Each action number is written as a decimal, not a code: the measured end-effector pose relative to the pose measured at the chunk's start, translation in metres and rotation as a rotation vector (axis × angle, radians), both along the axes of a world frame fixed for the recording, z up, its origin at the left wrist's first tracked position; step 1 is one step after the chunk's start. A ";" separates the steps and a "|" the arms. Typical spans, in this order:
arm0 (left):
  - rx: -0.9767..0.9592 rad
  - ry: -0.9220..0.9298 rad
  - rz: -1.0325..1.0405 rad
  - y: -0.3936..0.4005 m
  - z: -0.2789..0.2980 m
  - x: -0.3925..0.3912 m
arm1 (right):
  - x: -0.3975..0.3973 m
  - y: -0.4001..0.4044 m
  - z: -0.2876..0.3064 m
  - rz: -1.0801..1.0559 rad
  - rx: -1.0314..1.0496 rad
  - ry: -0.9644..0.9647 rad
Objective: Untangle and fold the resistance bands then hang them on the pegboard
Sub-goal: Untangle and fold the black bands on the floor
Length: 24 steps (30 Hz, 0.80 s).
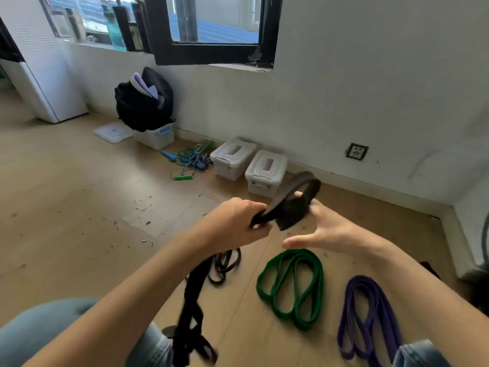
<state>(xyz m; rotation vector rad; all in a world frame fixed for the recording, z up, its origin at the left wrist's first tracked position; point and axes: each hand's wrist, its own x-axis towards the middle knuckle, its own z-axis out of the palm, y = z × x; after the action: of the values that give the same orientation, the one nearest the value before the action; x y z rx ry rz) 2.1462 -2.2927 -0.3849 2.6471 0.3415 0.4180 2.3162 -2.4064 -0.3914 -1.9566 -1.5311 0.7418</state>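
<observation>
Your left hand gripping one wide black band looped over your right hand's spread fingers, three more bands on the floor: thin black, green, purple, two lidded boxes by the wall.

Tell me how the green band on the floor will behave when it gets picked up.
The green band will probably be floppy: it lies flat on the floor in loose folded loops. These would likely drop open and dangle unless gathered together. It looks thin, so probably light. Its matte surface suggests a grippy, rubbery feel.
</observation>
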 end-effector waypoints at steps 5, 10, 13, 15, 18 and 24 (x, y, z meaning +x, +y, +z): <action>0.091 0.079 0.026 0.004 0.005 -0.002 | -0.003 -0.001 0.003 -0.134 0.125 0.023; 0.214 0.303 0.100 0.002 -0.008 -0.001 | -0.006 -0.006 0.000 -0.174 0.172 -0.014; 0.165 0.235 0.043 -0.002 -0.006 0.002 | -0.016 -0.002 -0.007 -0.152 0.191 0.079; 0.182 0.253 0.085 0.002 -0.004 0.002 | -0.015 -0.002 -0.004 -0.251 0.278 0.237; 0.236 0.388 0.144 0.008 -0.008 -0.005 | -0.010 -0.005 0.003 -0.362 0.385 0.249; 0.226 0.274 -0.033 -0.013 -0.006 0.002 | -0.028 -0.003 -0.017 0.119 -0.307 -0.405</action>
<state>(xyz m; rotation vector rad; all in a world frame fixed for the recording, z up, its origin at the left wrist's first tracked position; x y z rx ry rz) 2.1483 -2.3055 -0.3911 2.9326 0.3511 0.0853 2.2882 -2.4097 -0.4087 -2.3698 -1.8734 0.6908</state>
